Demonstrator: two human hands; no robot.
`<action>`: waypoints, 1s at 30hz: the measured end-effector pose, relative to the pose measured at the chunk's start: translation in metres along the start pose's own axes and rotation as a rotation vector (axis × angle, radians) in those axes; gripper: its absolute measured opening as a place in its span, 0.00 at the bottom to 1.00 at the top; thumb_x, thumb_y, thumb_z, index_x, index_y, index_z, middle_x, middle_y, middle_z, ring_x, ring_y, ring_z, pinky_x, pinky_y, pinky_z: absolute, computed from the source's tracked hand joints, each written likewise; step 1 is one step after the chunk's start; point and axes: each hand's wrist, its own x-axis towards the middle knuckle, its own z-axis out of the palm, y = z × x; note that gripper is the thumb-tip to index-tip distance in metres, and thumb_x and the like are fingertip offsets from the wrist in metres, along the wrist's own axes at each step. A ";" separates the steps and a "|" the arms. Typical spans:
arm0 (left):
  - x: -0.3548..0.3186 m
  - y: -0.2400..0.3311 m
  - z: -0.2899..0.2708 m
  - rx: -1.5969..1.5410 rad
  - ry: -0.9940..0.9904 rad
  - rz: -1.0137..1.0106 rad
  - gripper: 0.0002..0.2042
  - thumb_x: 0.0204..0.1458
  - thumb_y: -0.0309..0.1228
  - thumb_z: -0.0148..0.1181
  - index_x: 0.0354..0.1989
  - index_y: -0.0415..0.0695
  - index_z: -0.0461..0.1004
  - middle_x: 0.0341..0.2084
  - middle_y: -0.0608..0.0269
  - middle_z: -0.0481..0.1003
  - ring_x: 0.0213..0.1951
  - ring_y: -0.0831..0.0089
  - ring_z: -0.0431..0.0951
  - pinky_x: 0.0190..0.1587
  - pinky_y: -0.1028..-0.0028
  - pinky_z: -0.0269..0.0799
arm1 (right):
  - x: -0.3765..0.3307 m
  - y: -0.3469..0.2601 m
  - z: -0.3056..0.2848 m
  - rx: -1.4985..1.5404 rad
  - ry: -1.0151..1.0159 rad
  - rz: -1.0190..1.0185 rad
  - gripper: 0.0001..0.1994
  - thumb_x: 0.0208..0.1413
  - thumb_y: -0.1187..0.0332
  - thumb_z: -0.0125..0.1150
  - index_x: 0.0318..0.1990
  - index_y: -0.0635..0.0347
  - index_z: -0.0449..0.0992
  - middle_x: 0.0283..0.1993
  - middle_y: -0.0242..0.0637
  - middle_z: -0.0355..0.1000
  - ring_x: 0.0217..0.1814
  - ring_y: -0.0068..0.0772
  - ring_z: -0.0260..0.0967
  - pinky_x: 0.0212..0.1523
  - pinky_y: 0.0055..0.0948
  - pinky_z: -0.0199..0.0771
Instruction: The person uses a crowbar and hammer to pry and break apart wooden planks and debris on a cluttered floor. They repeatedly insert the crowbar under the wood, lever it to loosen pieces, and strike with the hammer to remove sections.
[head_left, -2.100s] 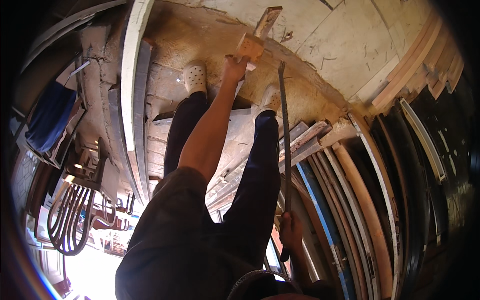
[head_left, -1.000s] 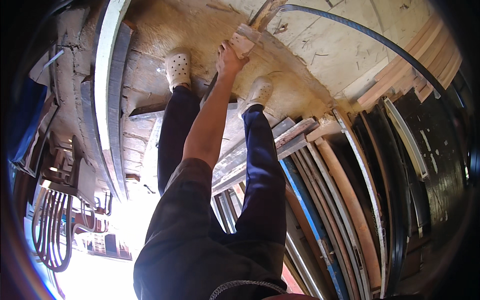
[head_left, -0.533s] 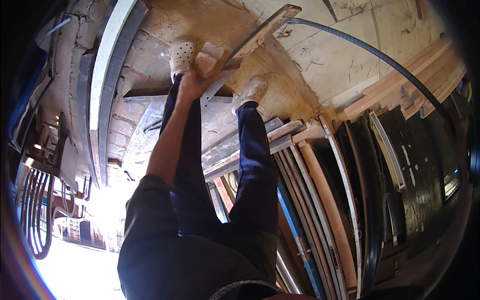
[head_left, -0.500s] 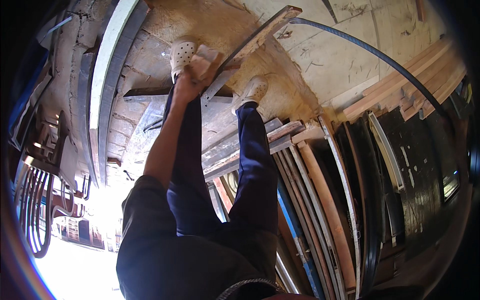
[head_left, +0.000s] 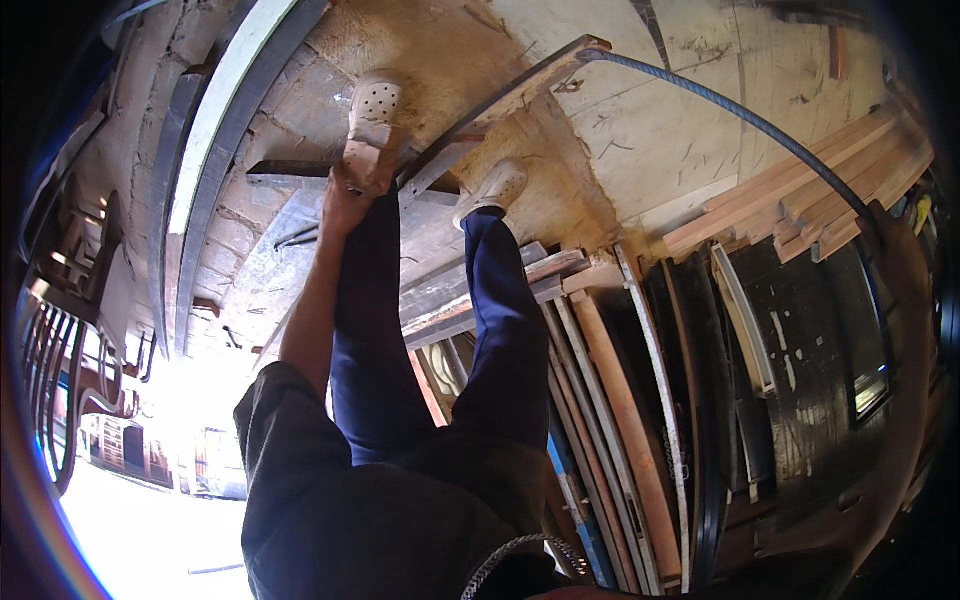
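My left hand (head_left: pixel 347 205) is closed round a small pinkish-brown block (head_left: pixel 362 160), which looks like wood. Block and hand are above my left foot, close to the lower end of a narrow wooden board (head_left: pixel 525 85) that slants up to the right. From the board's upper end a dark ribbed bar (head_left: pixel 735 100) runs off to the right, curved in this view. Far to the right, in shadow, my right hand (head_left: pixel 893 240) has its fingers about that bar.
Pale clogs (head_left: pixel 375 105) are on my feet. Sawn planks (head_left: pixel 800 195) lie stacked at the right. Several boards (head_left: pixel 620 390) lean in a row beside my right leg. Long curved-looking beams (head_left: pixel 215 140) lie at the left, near a metal-barred chair (head_left: pixel 50 375).
My left hand has drawn the block slightly back and left, away from the board. My right hand has come into view at the right, on the bar.
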 end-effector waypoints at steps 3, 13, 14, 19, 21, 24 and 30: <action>0.007 0.031 0.003 -0.098 -0.050 0.134 0.39 0.38 0.47 0.68 0.53 0.32 0.61 0.49 0.36 0.69 0.52 0.44 0.69 0.53 0.56 0.66 | 0.002 0.008 -0.026 -0.174 0.087 -0.012 0.09 0.58 0.66 0.55 0.39 0.63 0.70 0.27 0.52 0.71 0.32 0.56 0.71 0.31 0.46 0.67; 0.060 0.110 -0.054 0.058 0.139 0.264 0.38 0.38 0.47 0.68 0.53 0.33 0.63 0.45 0.35 0.71 0.48 0.42 0.72 0.51 0.55 0.68 | 0.049 0.010 -0.059 -0.435 0.264 -0.153 0.20 0.57 0.52 0.56 0.33 0.64 0.73 0.22 0.49 0.70 0.28 0.55 0.71 0.31 0.47 0.69; 0.056 0.108 -0.046 0.040 0.272 0.319 0.37 0.39 0.48 0.68 0.53 0.34 0.63 0.43 0.35 0.72 0.48 0.43 0.73 0.49 0.56 0.69 | 0.040 0.003 -0.060 -0.418 0.148 -0.137 0.21 0.57 0.50 0.54 0.36 0.65 0.73 0.22 0.49 0.71 0.27 0.55 0.71 0.31 0.46 0.70; 0.045 0.154 -0.014 -0.322 0.293 0.054 0.36 0.43 0.51 0.66 0.52 0.32 0.64 0.39 0.35 0.74 0.45 0.44 0.75 0.44 0.57 0.71 | 0.060 0.037 -0.050 -0.409 0.173 -0.068 0.21 0.59 0.50 0.51 0.36 0.63 0.73 0.21 0.50 0.71 0.27 0.54 0.72 0.30 0.46 0.72; 0.019 0.168 0.008 -0.475 0.260 0.042 0.37 0.42 0.50 0.67 0.52 0.33 0.64 0.40 0.36 0.75 0.45 0.47 0.76 0.45 0.59 0.72 | 0.054 0.055 -0.028 -0.407 0.131 -0.056 0.21 0.59 0.50 0.51 0.36 0.62 0.73 0.20 0.50 0.71 0.27 0.54 0.72 0.29 0.47 0.72; -0.019 0.176 0.036 -0.450 0.369 0.090 0.37 0.41 0.50 0.67 0.52 0.32 0.64 0.40 0.38 0.75 0.43 0.50 0.77 0.44 0.62 0.72 | 0.039 0.044 -0.007 -0.358 0.160 -0.046 0.22 0.59 0.49 0.50 0.36 0.63 0.73 0.20 0.50 0.71 0.26 0.54 0.72 0.28 0.47 0.72; -0.086 0.184 0.121 -0.440 0.225 -0.103 0.33 0.41 0.49 0.67 0.47 0.34 0.66 0.35 0.41 0.75 0.39 0.50 0.78 0.40 0.61 0.73 | 0.020 0.026 0.009 -0.361 0.136 -0.029 0.25 0.59 0.45 0.49 0.37 0.63 0.74 0.22 0.52 0.72 0.28 0.55 0.73 0.30 0.46 0.73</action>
